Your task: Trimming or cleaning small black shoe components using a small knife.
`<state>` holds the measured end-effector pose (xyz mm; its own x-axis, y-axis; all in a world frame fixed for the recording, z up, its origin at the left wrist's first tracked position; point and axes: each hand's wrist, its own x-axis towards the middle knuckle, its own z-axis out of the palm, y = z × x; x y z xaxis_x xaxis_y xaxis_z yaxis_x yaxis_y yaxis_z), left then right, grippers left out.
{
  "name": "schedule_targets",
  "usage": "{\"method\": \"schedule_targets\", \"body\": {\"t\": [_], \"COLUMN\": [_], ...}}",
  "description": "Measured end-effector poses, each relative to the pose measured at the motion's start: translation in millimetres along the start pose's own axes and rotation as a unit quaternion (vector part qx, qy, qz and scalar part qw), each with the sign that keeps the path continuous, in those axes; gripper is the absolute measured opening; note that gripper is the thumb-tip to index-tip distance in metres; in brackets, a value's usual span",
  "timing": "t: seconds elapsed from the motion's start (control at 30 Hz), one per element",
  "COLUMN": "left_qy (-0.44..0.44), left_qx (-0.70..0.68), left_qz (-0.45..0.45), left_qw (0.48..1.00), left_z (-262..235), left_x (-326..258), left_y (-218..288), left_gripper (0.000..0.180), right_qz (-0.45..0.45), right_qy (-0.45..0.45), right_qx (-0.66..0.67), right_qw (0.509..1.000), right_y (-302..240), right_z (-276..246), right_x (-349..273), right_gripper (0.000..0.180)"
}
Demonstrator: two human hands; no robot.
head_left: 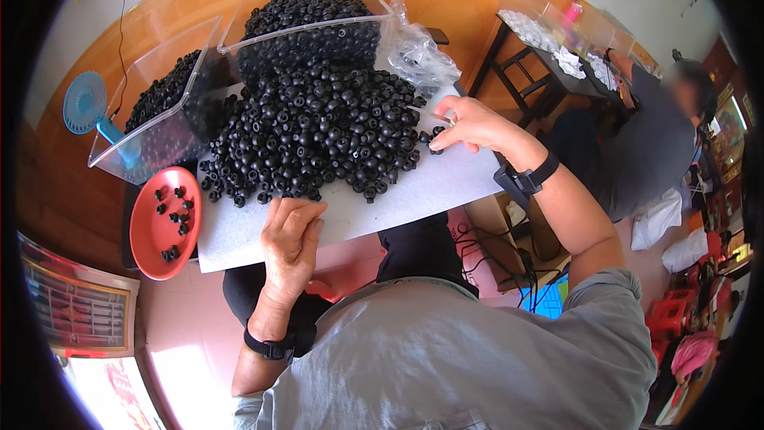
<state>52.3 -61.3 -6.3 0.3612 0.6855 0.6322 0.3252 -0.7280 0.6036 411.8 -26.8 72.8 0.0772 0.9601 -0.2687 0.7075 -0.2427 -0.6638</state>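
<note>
"Black rounded pieces [318,127], small and many with a hole at one end, fill the middle of the head view. They are heaped on a pale grey surface [239,235] in front of a seated person."

"Where are the hands?"

"The left hand [290,239] rests at the heap's near edge, its fingers curled together, just beside the closest pieces. Whether anything is tucked inside, I cannot tell. The right hand [481,123] is at the heap's right side, thumb and forefinger apart at the tips. A thin pale sliver [426,113] shows by them; I cannot tell whether they are clamped on it."

"Which way does the heap lie from the fingers?"

"Leftward from the right hand, straight ahead of the left. A few loose pieces [428,137] sit at its right edge, just by the right thumb, so the right hand is nearer to those. The sliver's long axis points leftward, toward the heap. The pieces themselves are roundish and face every way."

"What else is around?"

"By the surface's left end, a red oval dish [151,227] holds several more black pieces, nearer the left hand. Behind the heap stands a clear bin [306,31] of them, with a second clear bin [155,139] to its left. A crumpled clear bag [418,52] lies at the right."
</note>
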Motion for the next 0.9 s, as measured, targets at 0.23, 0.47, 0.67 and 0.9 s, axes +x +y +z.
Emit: {"method": "schedule_targets", "body": {"t": [0.23,0.47,0.67,0.9], "left_qy": [0.014,0.015,0.026,0.023], "left_qx": [-0.001,0.0,-0.008,-0.003], "left_qz": [0.01,0.019,0.028,0.02], "left_qw": [1.0,1.0,0.999,1.0], "left_z": [2,1,2,2], "left_x": [0,0,-1,-2], "left_y": [-3,-2,-4,-4], "left_gripper": [0.021,0.023,0.023,0.024], "right_qz": [-0.038,-0.054,-0.04,0.02], "right_qy": [-0.058,-0.05,-0.038,-0.055], "right_qx": [-0.022,0.001,-0.056,0.038], "right_qw": [0.997,0.997,0.997,0.998], "right_y": [2,2,-8,-27], "right_z": [2,14,21,35], "right_x": [7,4,-6,-25], "right_gripper": [0.06,0.047,0.046,0.04]}}
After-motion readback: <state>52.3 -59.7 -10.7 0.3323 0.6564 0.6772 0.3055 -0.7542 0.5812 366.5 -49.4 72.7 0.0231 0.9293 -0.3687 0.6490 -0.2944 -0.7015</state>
